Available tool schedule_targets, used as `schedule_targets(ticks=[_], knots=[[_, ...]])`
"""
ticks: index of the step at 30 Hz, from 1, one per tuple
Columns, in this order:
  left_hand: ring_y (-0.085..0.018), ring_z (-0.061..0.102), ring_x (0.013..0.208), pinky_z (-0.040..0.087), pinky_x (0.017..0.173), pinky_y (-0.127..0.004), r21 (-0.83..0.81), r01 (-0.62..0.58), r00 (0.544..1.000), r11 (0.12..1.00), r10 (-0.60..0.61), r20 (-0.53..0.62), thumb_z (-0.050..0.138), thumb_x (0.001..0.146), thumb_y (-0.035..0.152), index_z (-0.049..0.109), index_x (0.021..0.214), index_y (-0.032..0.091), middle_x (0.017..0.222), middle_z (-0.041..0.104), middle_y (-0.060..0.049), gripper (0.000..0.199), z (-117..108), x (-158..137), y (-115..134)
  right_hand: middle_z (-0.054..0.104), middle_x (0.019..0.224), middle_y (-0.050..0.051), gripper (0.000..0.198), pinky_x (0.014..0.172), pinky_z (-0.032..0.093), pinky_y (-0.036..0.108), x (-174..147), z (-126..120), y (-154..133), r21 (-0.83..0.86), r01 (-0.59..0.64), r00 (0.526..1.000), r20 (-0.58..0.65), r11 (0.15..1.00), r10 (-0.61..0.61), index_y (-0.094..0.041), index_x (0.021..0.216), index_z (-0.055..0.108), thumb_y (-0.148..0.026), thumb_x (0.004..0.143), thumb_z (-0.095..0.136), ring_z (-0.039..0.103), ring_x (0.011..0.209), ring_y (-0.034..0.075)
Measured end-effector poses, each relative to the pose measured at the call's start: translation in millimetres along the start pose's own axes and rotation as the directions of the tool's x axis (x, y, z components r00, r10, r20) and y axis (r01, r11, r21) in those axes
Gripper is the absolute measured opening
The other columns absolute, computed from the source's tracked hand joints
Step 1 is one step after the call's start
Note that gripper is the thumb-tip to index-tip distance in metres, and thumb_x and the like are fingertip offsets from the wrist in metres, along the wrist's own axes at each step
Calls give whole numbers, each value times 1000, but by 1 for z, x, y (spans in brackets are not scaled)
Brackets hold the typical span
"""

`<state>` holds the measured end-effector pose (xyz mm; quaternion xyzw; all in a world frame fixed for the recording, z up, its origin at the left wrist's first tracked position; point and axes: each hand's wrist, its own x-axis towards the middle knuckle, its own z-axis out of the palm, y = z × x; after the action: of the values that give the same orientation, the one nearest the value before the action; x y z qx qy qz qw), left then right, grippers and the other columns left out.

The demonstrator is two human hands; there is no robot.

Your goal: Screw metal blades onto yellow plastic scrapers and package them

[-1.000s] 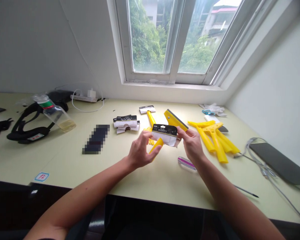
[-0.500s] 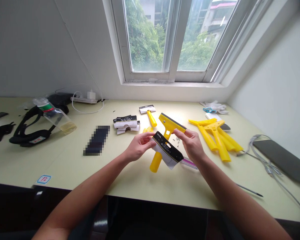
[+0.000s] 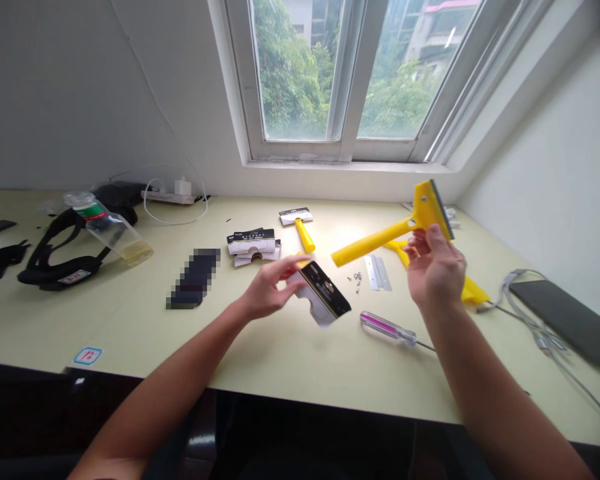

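Between the thumb and fingers of my left hand [image 3: 270, 288] is a black-and-white cardboard sleeve [image 3: 325, 297], tilted above the table. My right hand [image 3: 437, 267] grips a yellow scraper [image 3: 375, 243] by its head, the dark blade edge facing right and the handle pointing left. Below it lie metal blades [image 3: 378, 273], several small screws [image 3: 357, 279] and a screwdriver [image 3: 387, 328] with a clear and purple handle. More yellow scraper handles [image 3: 474, 292] are partly hidden behind my right hand. Farther back, another yellow scraper [image 3: 305, 235] has a cardboard sleeve on its head.
A stack of cardboard sleeves [image 3: 253, 245] lies left of the sleeved scraper. A tilted plastic bottle [image 3: 113, 230] rests by a black strap [image 3: 60, 277] at the left. On the right are a dark phone-like slab [image 3: 570, 320] and grey cables [image 3: 537, 327].
My right hand has moved right and up, taking the scraper away from the cardboard sleeve and turning its handle leftward. My left hand keeps the sleeve, slightly farther left.
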<state>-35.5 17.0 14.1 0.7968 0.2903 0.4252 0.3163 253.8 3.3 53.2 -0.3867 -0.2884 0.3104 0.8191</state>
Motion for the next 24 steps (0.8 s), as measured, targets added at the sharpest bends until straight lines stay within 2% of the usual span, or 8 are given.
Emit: schedule_targets(ticks=[2,4,6,7,11,17,21,24], knots=[[-18,69,87,61,73,-35,1,71,961,997,-68,-268,61,89,32,53,134,27,109,65,-6,46,-19,6,-15,62,80,0,28,57,42,20,6,-3,0,-6,-19,998,-66,1000,18,-16,85,67,-39,73,76,52,65,6],[-20,68,88,61,75,-39,118,159,857,980,-78,-510,57,91,38,58,126,29,118,61,-7,36,-41,12,-34,62,79,0,28,57,41,19,7,-4,4,-23,-63,996,-70,998,62,-15,83,66,-38,71,76,51,64,6],[-22,66,91,60,78,-42,336,312,765,889,-26,-643,54,93,43,65,111,29,120,59,-7,26,-62,14,-53,63,77,0,27,57,40,19,3,-2,10,-39,-110,994,-31,993,109,-15,81,65,-37,70,77,52,64,6],[-23,64,91,59,80,-46,371,352,755,859,-26,-656,55,92,44,67,105,28,117,59,-7,24,-70,14,-61,63,77,0,27,58,40,19,0,-1,13,-45,-127,992,-3,991,127,-15,80,65,-37,69,77,52,64,6],[-21,59,80,53,85,-49,448,440,780,778,-84,-620,63,85,47,70,89,23,97,62,-8,26,-84,9,-82,63,74,1,28,62,41,22,-15,5,24,-84,-151,981,106,985,160,-15,75,64,-38,68,79,54,67,8],[-16,53,76,47,88,-41,459,497,761,737,-116,-639,60,86,28,72,97,15,102,58,-9,20,-83,11,-80,66,78,4,26,68,42,27,-26,3,37,-235,-158,953,218,959,210,-16,75,68,-40,71,77,52,68,10],[-21,53,93,43,97,-41,454,487,737,746,-72,-672,58,88,24,70,102,12,104,56,-10,22,-89,13,-71,65,76,3,28,71,41,28,-31,0,41,-343,-171,924,269,924,271,-16,77,71,-43,72,76,51,70,11],[-24,50,110,39,102,-40,450,435,727,780,-8,-687,51,92,25,68,101,13,112,56,-12,24,-75,14,-53,66,79,4,30,72,42,28,-38,-1,42,-403,-170,900,308,899,308,-16,81,73,-45,74,74,53,73,12]])
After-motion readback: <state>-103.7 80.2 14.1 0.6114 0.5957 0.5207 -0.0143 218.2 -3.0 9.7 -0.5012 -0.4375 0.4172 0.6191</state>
